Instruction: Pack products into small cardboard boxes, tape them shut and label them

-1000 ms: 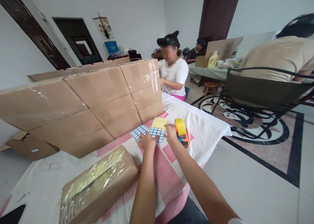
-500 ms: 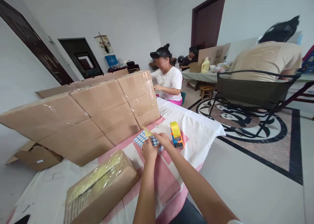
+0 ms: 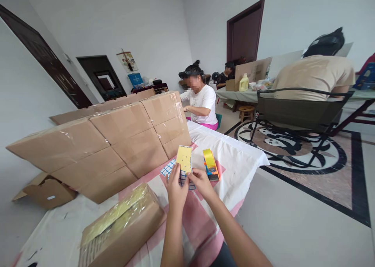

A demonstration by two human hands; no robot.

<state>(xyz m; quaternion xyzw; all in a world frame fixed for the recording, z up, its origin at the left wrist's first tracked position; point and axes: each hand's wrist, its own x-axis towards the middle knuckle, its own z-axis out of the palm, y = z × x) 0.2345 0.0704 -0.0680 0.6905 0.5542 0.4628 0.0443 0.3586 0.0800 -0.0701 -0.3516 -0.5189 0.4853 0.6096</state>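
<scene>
1. My left hand (image 3: 176, 189) and my right hand (image 3: 202, 182) are bare.
2. My left forearm (image 3: 172, 235) and my right forearm (image 3: 231, 228) are uncovered down to the lower edge.
3. Dark grey cloth on my lap (image 3: 227, 258) shows between them.

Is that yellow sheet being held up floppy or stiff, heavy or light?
Probably light: the yellow sheet stands upright, pinched at its bottom edge by the left hand and right hand. Likely thin yet fairly stiff, since it shows no droop.

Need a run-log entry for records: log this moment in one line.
left hand: pinches yellow sheet | right hand: same | yellow sheet: upright above label sheets | tape dispenser: untouched
</scene>
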